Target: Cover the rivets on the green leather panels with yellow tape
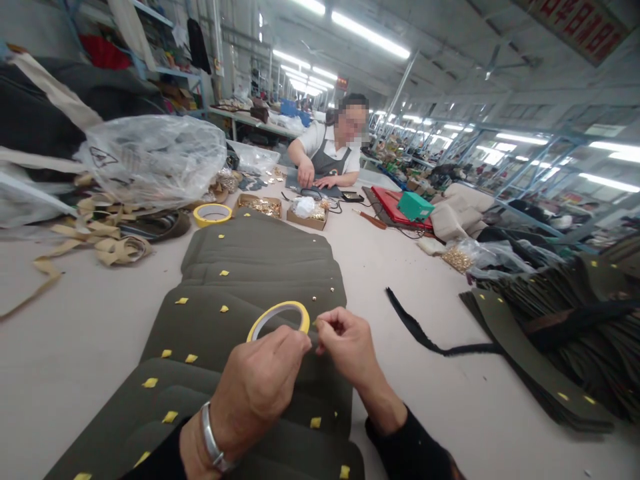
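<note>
Fingers of the left hand (265,373) are closed on a yellow tape roll (304,319); those of the right hand (351,345) pinch together — on what, I cannot tell. Beneath them, olive panels (200,333) cover the tabletop (110,307).

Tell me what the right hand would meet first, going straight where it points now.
The right hand would probably meet the yellow tape roll in the left hand, though depth is unclear.

Held tape roll (304,317): smooth; panels (265,273): matt, cloth-like; bracelet (210,437): glossy metal; bag (155,160): crinkled, shiny plastic; tabletop (425,407): smooth, matt.
</note>
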`<state>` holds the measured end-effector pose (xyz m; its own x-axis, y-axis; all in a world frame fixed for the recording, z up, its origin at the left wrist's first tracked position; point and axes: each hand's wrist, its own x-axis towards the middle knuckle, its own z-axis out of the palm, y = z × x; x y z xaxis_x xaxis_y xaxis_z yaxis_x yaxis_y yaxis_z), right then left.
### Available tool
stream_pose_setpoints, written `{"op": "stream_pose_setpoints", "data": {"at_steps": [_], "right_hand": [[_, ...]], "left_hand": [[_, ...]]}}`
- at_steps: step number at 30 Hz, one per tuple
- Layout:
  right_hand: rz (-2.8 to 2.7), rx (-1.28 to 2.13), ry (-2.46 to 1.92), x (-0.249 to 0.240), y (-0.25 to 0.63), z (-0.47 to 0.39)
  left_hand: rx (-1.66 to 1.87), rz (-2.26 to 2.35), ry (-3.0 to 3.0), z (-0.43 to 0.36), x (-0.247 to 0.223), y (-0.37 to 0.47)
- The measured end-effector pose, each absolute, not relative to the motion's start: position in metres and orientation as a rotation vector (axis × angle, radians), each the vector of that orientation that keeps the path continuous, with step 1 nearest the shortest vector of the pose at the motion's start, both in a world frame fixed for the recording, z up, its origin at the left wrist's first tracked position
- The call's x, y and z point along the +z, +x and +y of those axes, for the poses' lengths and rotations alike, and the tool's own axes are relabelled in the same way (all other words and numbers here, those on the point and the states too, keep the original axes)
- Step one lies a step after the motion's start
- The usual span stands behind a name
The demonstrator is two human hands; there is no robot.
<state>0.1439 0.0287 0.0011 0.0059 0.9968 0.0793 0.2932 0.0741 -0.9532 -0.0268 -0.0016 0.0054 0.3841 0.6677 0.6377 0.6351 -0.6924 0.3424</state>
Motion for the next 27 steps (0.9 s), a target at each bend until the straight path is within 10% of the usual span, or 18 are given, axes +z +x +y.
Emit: {"op": "stream_pose_setpoints", "data": {"at_steps": [8,27], "right_hand": [[-1.407,1.198,-1.396,-0.029,0.169,0.063],[-1.709,1.305,-1.565,-0.019,0.169,0.043]], "left_hand": [[0.531,1.529,2.781,0.028,-0.013,-0.03],[0.378,1.432,2.772,0.026,-0.006,-0.024]]}}
